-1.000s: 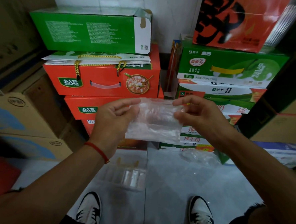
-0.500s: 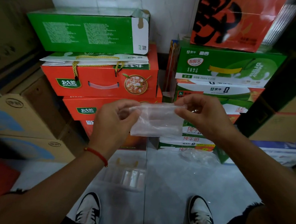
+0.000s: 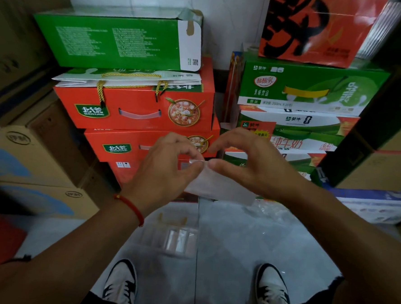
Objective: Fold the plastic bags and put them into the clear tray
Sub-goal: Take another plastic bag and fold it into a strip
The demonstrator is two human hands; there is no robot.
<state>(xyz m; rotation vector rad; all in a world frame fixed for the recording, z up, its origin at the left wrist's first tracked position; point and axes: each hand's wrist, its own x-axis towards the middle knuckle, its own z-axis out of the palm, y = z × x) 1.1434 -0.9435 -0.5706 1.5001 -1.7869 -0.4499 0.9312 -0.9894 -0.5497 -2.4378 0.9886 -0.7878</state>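
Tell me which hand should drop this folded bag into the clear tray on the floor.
Probably the left hand: it pinches the plastic bag and hangs almost directly above the clear tray. The right hand sits farther to the side.

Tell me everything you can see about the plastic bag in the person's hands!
The plastic bag is thin, clear and slightly cloudy, so the boxes behind it show through faintly. It looks folded into a small flat piece hanging at a slant. Its top corner is pinched between the left hand and the right hand, whose fingertips meet there. The rest hangs free in the air, above the grey floor, touching nothing else.
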